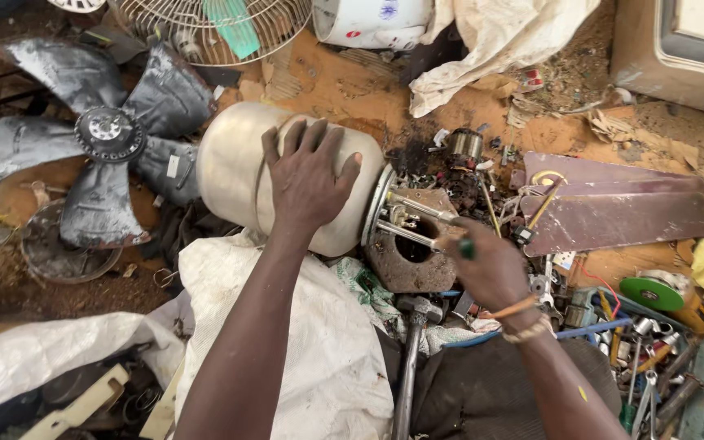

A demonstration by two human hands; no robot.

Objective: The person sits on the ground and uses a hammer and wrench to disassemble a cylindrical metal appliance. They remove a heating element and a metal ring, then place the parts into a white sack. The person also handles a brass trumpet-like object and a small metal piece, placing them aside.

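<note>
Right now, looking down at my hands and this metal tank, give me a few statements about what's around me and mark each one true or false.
1. The left hand rests flat on the pale rounded metal tank. True.
2. The tank stands upright. False: it lies on its side.
3. The right hand grips a green-handled tool at the tank's flanged end. True.
4. A dark grey metal fan blade lies right of the tank. False: it lies to its left.
5. A white woven sack lies beneath the left forearm. True.
</note>
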